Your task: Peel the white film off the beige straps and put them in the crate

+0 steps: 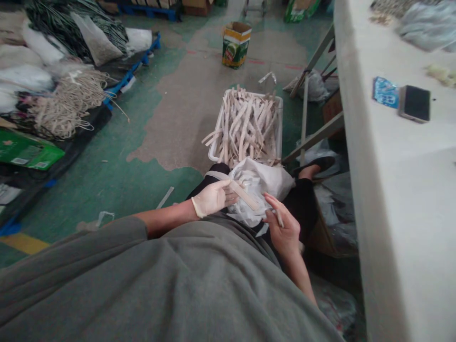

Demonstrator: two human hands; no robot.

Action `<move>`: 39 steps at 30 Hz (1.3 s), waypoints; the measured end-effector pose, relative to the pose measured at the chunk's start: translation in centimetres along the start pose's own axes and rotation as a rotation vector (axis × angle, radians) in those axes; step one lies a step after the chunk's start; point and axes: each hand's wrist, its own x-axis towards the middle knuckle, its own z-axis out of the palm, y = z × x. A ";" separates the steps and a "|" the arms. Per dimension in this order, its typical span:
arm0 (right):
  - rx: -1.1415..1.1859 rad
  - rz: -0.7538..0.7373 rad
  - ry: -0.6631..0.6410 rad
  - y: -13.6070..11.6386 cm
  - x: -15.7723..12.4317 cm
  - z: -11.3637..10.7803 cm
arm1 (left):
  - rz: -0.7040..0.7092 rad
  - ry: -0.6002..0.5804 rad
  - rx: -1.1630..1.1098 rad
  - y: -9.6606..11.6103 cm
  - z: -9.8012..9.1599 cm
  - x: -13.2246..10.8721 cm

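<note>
My left hand [213, 197], in a pale glove, is closed on a flat beige strip [242, 194] that reaches across a white plastic bag [261, 183] on my lap. My bare right hand [284, 228] sits at the bag's right edge, fingers curled around a small thin white piece [280, 218] and touching the far end of the strip. Just beyond my knees stands a white crate [216, 142] filled with several similar beige strips [249, 123].
A white table [402, 199] runs along the right, with a dark phone [415, 103] and a blue packet [385, 91] on it. A cardboard box [235, 43] stands on the green floor ahead. Heaps of cord handles [69, 99] and bags lie on pallets at the left.
</note>
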 end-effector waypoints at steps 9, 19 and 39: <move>0.009 -0.274 -0.158 -0.3 1.5 2.3 | -0.168 -0.160 0.140 -2.5 -1.2 0.2; 0.128 0.042 -0.145 -2.8 0.8 -2.4 | -0.042 0.059 -0.105 2.4 -4.2 2.8; 0.685 0.294 0.000 -0.2 7.2 -2.8 | 0.044 -0.500 0.916 -0.1 0.0 4.3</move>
